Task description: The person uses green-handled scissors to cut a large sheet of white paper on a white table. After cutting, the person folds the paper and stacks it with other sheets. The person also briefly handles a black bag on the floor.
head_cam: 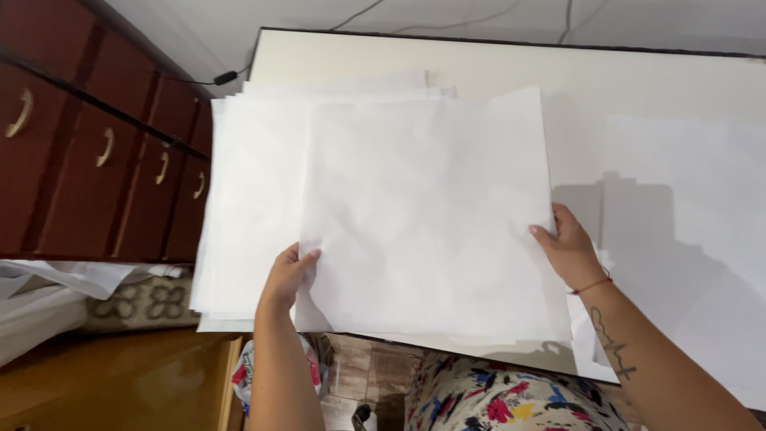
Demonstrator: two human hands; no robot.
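I hold a large white sheet of paper (427, 215) by its two side edges, lifted a little above a stack of white sheets (247, 199). My left hand (287, 275) pinches the sheet's lower left edge. My right hand (568, 247) grips its right edge, thumb on top. The stack lies on a white table (495, 68) and overhangs its left edge.
More white sheets (686, 231) lie on the table's right side. A dark red cabinet with metal handles (96, 152) stands at the left, with a wooden surface (112, 383) below it. A black cable (223, 77) runs behind the table.
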